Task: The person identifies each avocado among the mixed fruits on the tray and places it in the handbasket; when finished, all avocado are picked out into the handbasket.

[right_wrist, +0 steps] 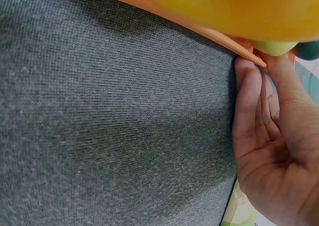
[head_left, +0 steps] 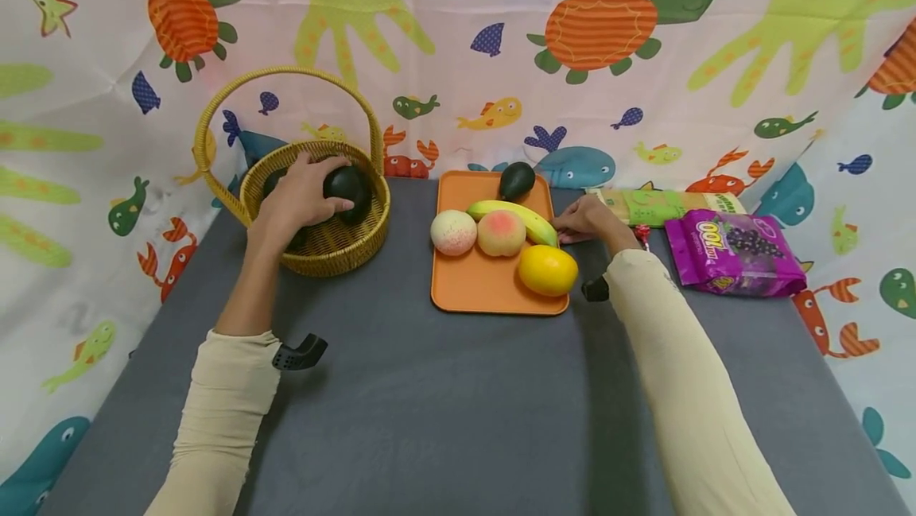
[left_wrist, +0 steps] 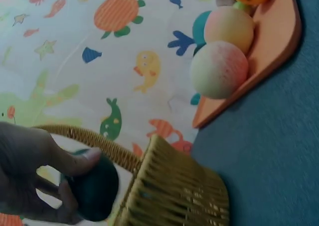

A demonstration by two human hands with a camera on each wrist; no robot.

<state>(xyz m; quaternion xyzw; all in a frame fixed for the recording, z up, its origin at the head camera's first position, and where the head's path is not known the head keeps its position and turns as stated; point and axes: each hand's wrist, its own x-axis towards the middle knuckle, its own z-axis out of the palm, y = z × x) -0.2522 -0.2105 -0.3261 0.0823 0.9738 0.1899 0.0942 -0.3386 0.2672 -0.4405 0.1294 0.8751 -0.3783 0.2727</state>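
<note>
My left hand [head_left: 304,194] reaches into the yellow wicker basket [head_left: 336,258] and grips a dark green avocado [head_left: 348,192]. In the left wrist view the thumb and fingers curl round that avocado [left_wrist: 94,186] by the basket's rim. Another dark shape in the basket is mostly hidden behind the hand. My right hand [head_left: 590,220] pinches the right edge of the orange tray [head_left: 472,289], thumb above and fingers below in the right wrist view. On the tray lie two peaches [head_left: 501,233], a banana [head_left: 515,214], a yellow mango-like fruit [head_left: 547,270] and another avocado [head_left: 517,181].
Right of the tray lie a purple bag with grapes pictured on it [head_left: 737,254], a green-yellow packet [head_left: 665,204] and a small red-wrapped lollipop [head_left: 642,234]. The basket's tall handle [head_left: 286,71] arches over the left hand. A patterned cloth [head_left: 458,47] hangs behind the grey table [head_left: 429,405].
</note>
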